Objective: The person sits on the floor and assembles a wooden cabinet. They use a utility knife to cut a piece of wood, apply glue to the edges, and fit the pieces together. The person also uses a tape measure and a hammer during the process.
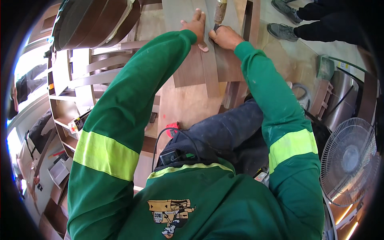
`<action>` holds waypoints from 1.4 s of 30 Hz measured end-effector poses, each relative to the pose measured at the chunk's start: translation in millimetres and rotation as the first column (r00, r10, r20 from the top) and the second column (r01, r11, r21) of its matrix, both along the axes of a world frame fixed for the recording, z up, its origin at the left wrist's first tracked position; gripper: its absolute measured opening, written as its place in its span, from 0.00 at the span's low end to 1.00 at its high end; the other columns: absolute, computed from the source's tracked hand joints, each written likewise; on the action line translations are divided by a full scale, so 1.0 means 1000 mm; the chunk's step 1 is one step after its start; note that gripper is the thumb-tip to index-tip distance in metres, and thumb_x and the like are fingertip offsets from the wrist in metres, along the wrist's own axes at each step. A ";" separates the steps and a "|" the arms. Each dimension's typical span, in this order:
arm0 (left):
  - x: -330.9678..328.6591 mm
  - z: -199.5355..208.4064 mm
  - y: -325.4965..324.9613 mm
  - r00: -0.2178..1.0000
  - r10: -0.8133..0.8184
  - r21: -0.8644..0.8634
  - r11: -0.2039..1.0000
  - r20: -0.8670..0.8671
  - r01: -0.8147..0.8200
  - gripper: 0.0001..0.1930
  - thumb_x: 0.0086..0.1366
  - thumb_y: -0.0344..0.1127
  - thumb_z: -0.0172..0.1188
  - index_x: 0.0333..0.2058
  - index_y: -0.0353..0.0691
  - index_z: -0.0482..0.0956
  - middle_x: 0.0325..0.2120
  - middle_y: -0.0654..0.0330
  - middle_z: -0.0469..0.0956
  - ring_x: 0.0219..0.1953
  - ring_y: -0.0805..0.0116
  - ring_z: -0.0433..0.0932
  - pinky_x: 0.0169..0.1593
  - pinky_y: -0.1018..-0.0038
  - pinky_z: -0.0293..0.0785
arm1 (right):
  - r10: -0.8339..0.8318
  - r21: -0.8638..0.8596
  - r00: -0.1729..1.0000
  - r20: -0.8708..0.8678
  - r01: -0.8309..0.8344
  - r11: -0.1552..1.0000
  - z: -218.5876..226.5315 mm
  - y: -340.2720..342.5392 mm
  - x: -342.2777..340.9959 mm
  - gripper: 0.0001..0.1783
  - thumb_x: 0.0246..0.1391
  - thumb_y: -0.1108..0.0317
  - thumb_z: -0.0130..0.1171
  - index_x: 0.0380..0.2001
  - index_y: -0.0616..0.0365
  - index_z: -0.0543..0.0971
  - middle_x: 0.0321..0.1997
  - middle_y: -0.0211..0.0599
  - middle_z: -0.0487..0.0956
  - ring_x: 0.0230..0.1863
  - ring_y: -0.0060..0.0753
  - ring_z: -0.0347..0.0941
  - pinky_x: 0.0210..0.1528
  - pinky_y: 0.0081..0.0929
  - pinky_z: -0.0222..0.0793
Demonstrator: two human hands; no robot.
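Nearest, I record the green shirt (216,200) and the dark-trousered leg (224,120) extended before it. A wire-guarded fan (350,160) stands to the right. Beside the leg, a red object (173,129) rests on a plywood panel (186,104). Further out, above that panel, lies a wide brown board (188,74); a narrow strip (211,68) lies along it, near end projecting past the board's edge. My left hand (195,29) is laid over both, fingers spread, grip holding nothing. My right hand (227,38) has its grip curled closed on the dark lower part of a handled tool (220,13); I cannot tell its type. Beyond, at upper right, I note another person's grey shoes (282,32).
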State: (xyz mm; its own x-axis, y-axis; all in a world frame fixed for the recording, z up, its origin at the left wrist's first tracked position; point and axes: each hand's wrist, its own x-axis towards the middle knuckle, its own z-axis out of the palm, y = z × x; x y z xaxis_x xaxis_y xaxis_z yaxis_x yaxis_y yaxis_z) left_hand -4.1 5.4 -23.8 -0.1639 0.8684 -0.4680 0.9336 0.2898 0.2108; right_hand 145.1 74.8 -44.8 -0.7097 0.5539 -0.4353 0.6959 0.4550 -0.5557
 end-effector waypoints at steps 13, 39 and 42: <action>-0.002 -0.007 0.002 1.000 0.005 -0.027 1.000 0.007 -0.004 0.81 0.27 0.50 0.86 0.71 0.30 0.35 0.73 0.38 0.35 0.71 0.43 0.55 0.71 0.47 0.54 | -0.026 -0.085 0.996 0.086 0.033 0.996 0.014 -0.038 0.027 0.31 0.59 0.48 0.48 0.34 0.73 0.81 0.40 0.67 0.80 0.45 0.66 0.77 0.52 0.52 0.72; -0.005 -0.007 0.005 1.000 0.006 -0.004 1.000 -0.005 -0.006 0.81 0.24 0.51 0.87 0.72 0.38 0.37 0.74 0.50 0.35 0.73 0.49 0.50 0.69 0.39 0.54 | -0.178 -0.150 0.984 -0.019 0.173 0.973 0.027 -0.150 0.103 0.30 0.63 0.49 0.48 0.27 0.71 0.81 0.31 0.66 0.79 0.36 0.67 0.77 0.45 0.54 0.71; -0.003 -0.004 0.002 0.998 -0.045 0.052 0.998 0.046 0.043 0.78 0.27 0.52 0.87 0.72 0.40 0.40 0.75 0.52 0.37 0.74 0.53 0.51 0.69 0.36 0.51 | -0.209 -0.106 0.978 -0.023 0.205 0.973 0.017 -0.151 0.112 0.31 0.63 0.48 0.47 0.27 0.71 0.81 0.30 0.65 0.79 0.35 0.68 0.76 0.44 0.55 0.71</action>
